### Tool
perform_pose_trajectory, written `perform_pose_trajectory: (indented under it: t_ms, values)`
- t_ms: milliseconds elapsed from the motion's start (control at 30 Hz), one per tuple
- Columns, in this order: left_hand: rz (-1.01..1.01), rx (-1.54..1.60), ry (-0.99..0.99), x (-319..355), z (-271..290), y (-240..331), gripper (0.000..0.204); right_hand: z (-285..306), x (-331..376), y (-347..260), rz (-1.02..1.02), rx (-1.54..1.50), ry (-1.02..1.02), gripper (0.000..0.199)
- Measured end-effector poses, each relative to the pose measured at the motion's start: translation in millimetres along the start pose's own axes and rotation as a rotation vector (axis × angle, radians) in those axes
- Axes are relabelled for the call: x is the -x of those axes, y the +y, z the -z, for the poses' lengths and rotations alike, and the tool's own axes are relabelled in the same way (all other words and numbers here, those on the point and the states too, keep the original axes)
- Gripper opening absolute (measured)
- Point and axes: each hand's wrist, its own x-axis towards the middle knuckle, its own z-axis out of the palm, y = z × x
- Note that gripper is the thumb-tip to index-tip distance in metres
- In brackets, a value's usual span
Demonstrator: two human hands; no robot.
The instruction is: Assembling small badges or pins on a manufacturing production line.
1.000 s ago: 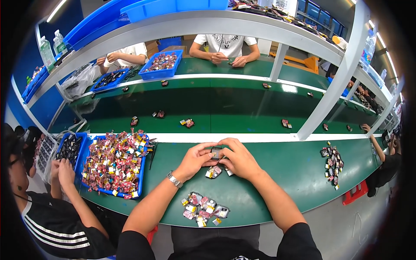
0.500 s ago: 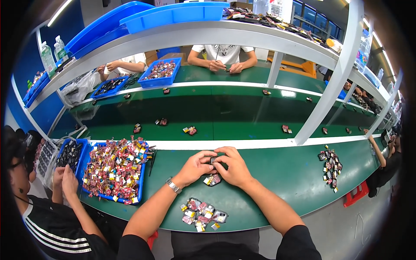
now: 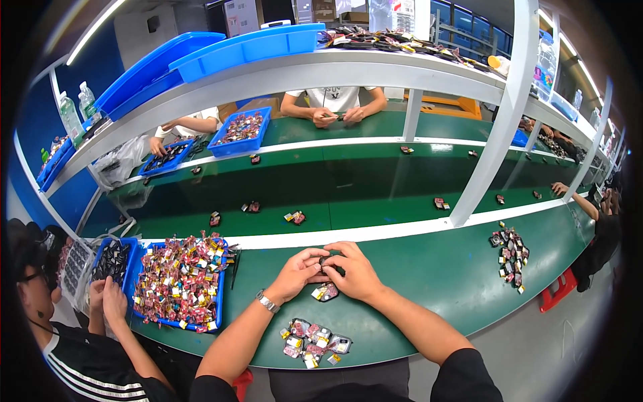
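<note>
My left hand (image 3: 298, 275) and my right hand (image 3: 355, 273) meet above the green bench, fingers closed around a small black plastic case (image 3: 324, 263). Most of that case is hidden by my fingers and thumbs. Just below them a similar small electronic unit (image 3: 325, 291), with red, yellow and white parts, lies on the bench. Closer to my body sits a loose cluster of these units (image 3: 313, 342), some in dark shells. A wristwatch (image 3: 267, 301) with a metal band is on my left wrist.
A blue tray (image 3: 222, 295) heaped with small wired parts stands at the left, tweezers (image 3: 234, 268) beside it. A co-worker's hands (image 3: 107, 301) work near a tray of black cases (image 3: 112, 258). More units (image 3: 510, 258) lie at right. A white post (image 3: 492, 134) rises beyond the bench.
The whole view has shifted slightly downward in the picture. My hands keep hold of the black case with little change. Across the bench, a co-worker's hand has reached into a tray of black parts.
</note>
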Motion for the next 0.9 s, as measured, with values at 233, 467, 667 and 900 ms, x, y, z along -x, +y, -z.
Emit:
perform_pose_trajectory:
  t_ms: [233,467,667,900]
  values:
    - [0.013,0.005,0.003,0,3,-3,0.028,0,2,0,-0.004,-0.021,-0.012,0.012]
    - [-0.012,0.017,0.017,1,2,-4,0.029,-4,3,5,-0.046,-0.070,0.016,0.015]
    - [-0.042,0.013,0.030,2,-2,-5,0.027,-8,6,1,-0.087,-0.070,0.043,0.018]
    - [-0.110,0.065,0.054,1,-2,-7,0.024,0,0,-10,-0.036,-0.061,0.034,0.019]
